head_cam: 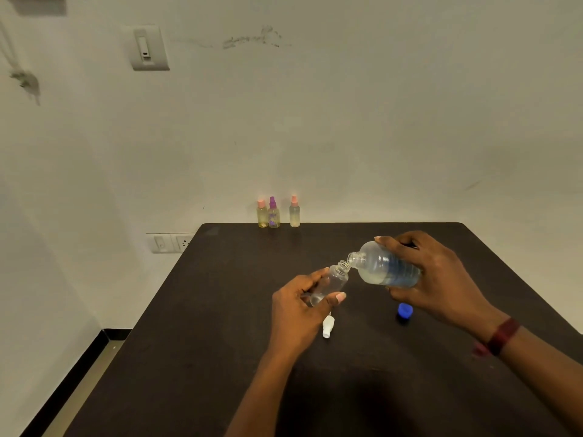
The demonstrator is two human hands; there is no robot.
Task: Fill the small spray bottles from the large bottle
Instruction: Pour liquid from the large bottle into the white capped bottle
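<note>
Gripping a small bottle (331,283) in the left hand (296,307), fingers and thumb curled round its lower half, open neck tilted up toward the right. Gripping the large bottle (388,268) in the right hand (438,272), fingers wrapped over its ribbed body, one fingertip showing over the top, thumb below. Held nearly on its side above the middle of the table (220,310), open mouth pointing left and slightly down, lip right at the small bottle's mouth, touching or just short of it; hard to tell which. Clear liquid pooled along the large bottle's lower side; what looks like a little clear liquid low in the small one. Any stream between the two mouths too fine to make out. Just below the left hand, lying on the dark tabletop, a white spray head (327,329). Just beneath the right hand, also on the tabletop, a blue cap (404,311). At the far edge, against the wall (378,121), three bottles (273,213) standing upright with spray tops on: a pink-topped one with yellowish liquid and a purple-topped one close together, another pink-topped one a little apart to the right. Round the right wrist, a dark red band (503,335). On the wall, a switch (149,48) high up on the left and a socket (172,242) beside the table's far left corner.
</note>
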